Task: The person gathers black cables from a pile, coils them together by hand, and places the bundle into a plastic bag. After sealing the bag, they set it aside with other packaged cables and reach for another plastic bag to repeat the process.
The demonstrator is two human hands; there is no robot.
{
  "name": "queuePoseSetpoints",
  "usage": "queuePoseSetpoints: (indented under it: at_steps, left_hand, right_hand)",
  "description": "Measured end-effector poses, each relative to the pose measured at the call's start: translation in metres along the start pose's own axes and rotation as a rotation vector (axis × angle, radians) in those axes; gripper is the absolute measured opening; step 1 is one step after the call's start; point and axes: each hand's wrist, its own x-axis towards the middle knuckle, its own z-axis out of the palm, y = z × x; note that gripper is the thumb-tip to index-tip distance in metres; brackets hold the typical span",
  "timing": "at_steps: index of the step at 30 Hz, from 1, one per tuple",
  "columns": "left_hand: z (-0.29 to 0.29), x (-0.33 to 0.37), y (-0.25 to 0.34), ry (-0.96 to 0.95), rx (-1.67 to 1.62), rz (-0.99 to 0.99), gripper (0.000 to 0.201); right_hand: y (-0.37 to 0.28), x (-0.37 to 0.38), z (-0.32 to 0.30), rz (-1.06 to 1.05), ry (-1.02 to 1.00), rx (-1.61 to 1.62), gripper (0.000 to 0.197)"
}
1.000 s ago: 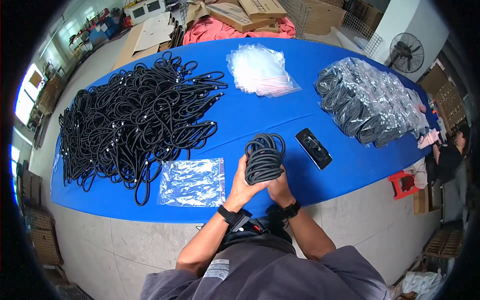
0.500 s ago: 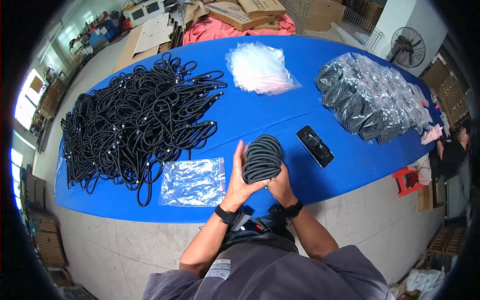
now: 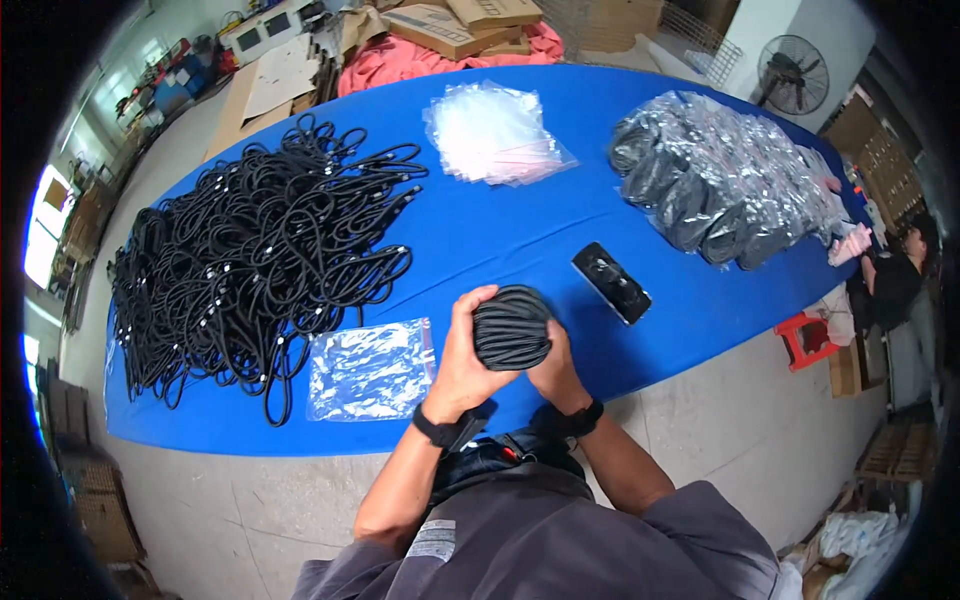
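Note:
Between both hands, above the blue table's near edge, is a thick bundle of black cord loops (image 3: 512, 328). My left hand (image 3: 467, 355) wraps its left side, with fingers curled round the edge. From the right, my right hand (image 3: 556, 367) grips the same bundle. A clear zip bag (image 3: 370, 370) lies flat on the table just left of my left hand. Further left spreads a big tangled heap of black cord loops (image 3: 260, 250) with small white tags. To the right of my hands lies a black phone (image 3: 611, 283).
A stack of clear bags (image 3: 492, 135) lies at the far middle of the blue tablecloth (image 3: 480, 235). Bagged black cord bundles (image 3: 715, 180) fill the far right. Beyond the right edge are a red stool (image 3: 806, 341) and a seated person (image 3: 897, 280). A fan (image 3: 793, 75) stands behind.
My left fingers, stretched upward before, now curl round the bundle. The bundle has turned and looks more compact, its cords running more level. The whole view has shifted slightly.

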Motion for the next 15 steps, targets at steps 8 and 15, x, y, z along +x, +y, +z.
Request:
queuePoseSetpoints:
  at_steps: [8, 15]
  left_hand:
    - [0.004, 0.010, 0.010, 0.030, 0.181, 0.165, 0.106]
    - [0.009, -0.002, -0.014, 0.074, 0.152, 0.135, 0.099]
  right_hand:
    - [-0.012, 0.010, -0.019, -0.127, -0.144, -0.098, 0.043]
    - [-0.015, 0.003, -0.011, -0.174, -0.073, 0.072, 0.060]
